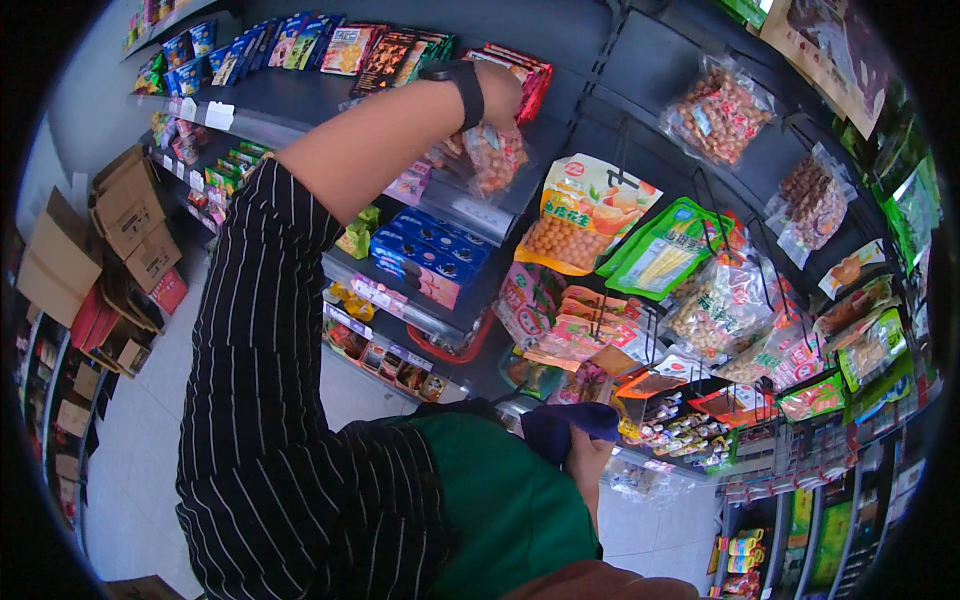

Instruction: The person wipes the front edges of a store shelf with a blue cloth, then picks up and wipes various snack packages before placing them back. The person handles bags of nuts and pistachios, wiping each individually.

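My left hand (499, 94), with a dark watch on its wrist, is bent down over the shelf's right end. Its fingers are mostly hidden and appear closed on the top of a clear plastic bag of nuts (495, 161). Red snack packets (536, 82) stand just behind the hand. Low in front of my green apron (495, 487), my right hand (589, 457) grips a purple cloth (559, 431). My left arm wears a black sleeve with white stripes.
Snack bags hang on metal hooks at the right, among them a yellow peanut bag (581, 217) and a green pack (667, 247). Blue boxes (427, 247) stack on the shelf below. Cardboard boxes (135, 210) stand at the left.
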`<state>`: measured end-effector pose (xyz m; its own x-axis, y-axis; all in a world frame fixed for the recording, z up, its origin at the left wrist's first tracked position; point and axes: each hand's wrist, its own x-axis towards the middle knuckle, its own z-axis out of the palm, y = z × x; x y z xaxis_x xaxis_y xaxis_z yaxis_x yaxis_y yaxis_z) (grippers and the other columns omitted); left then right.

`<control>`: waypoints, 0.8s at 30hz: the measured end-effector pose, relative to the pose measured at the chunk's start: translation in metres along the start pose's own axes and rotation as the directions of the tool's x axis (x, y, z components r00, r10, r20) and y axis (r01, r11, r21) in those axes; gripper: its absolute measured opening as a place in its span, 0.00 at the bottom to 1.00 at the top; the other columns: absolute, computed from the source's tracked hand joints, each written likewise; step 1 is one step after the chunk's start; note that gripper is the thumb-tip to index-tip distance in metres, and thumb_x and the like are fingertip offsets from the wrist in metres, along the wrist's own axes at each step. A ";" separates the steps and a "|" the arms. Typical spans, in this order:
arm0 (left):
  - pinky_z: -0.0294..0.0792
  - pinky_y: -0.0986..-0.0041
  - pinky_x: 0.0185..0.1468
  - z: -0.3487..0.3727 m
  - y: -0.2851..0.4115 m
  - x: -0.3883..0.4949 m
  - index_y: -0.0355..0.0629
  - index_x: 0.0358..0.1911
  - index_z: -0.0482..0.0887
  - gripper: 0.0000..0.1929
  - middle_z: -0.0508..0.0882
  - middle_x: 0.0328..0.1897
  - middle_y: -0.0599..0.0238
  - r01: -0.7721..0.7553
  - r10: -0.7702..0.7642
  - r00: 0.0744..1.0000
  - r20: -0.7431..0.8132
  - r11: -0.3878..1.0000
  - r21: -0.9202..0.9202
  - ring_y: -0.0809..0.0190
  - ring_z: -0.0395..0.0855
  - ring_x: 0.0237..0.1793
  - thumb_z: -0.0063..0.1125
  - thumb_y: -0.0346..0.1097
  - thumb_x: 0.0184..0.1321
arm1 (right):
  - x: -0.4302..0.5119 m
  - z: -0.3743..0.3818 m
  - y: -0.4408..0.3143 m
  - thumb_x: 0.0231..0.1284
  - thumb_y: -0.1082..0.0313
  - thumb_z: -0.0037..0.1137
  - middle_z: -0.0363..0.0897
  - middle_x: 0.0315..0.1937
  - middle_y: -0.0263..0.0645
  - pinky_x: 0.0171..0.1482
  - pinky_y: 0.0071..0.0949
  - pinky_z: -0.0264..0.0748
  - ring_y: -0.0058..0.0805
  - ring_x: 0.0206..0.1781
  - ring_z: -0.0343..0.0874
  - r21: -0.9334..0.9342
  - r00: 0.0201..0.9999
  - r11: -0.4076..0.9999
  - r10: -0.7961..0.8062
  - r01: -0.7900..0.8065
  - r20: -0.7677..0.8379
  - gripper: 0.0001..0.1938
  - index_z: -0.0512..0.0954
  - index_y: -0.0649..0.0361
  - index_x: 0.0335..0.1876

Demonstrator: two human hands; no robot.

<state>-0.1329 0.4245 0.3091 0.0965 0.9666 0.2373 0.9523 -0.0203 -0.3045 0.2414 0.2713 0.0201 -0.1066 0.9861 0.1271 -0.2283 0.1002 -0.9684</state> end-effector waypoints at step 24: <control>0.76 0.60 0.37 -0.020 0.053 -0.014 0.39 0.30 0.86 0.20 0.85 0.29 0.52 -0.148 0.161 0.947 -0.278 0.987 0.068 0.49 0.85 0.35 0.64 0.51 0.48 | 0.001 -0.030 0.004 0.58 0.74 0.56 0.79 0.43 0.38 0.52 0.29 0.73 0.27 0.46 0.77 -0.106 0.993 0.988 -0.117 0.113 -0.034 0.10 0.76 0.64 0.44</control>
<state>-0.0781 0.4048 0.3083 0.3254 0.8412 0.4319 0.9056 -0.1458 -0.3982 0.2696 0.2771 0.0096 -0.0465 0.9714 0.2328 -0.1348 0.2248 -0.9650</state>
